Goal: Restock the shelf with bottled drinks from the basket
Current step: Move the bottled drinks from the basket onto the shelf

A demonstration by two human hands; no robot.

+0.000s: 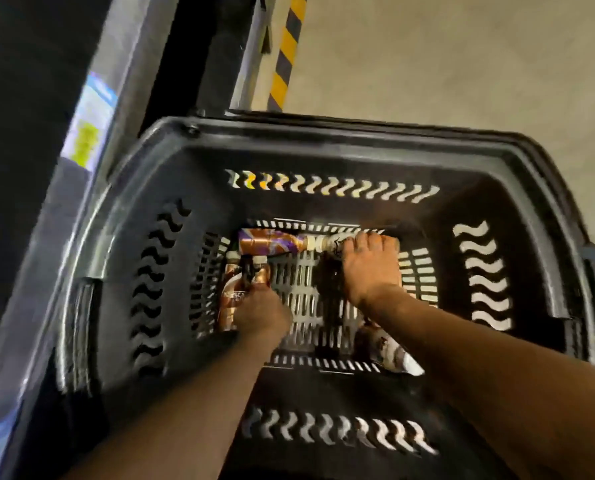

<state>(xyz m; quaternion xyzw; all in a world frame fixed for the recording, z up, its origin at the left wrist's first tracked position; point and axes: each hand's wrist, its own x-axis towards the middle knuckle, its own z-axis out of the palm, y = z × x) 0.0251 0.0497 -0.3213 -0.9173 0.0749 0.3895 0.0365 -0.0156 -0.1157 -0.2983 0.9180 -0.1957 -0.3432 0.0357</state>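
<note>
Dark grey plastic basket [323,147] holds five drinks, all lying flat. Two brown bottles [229,299] lie side by side at its left, caps pointing away; the left hand [261,313] curls round them. A brown-and-purple bottle [272,244] and a white-labelled bottle [336,244] lie crosswise along the far wall, caps meeting; the right hand [368,268] grips the latter. A fifth bottle [389,348] lies under the right forearm. The label print is too blurred to read.
</note>
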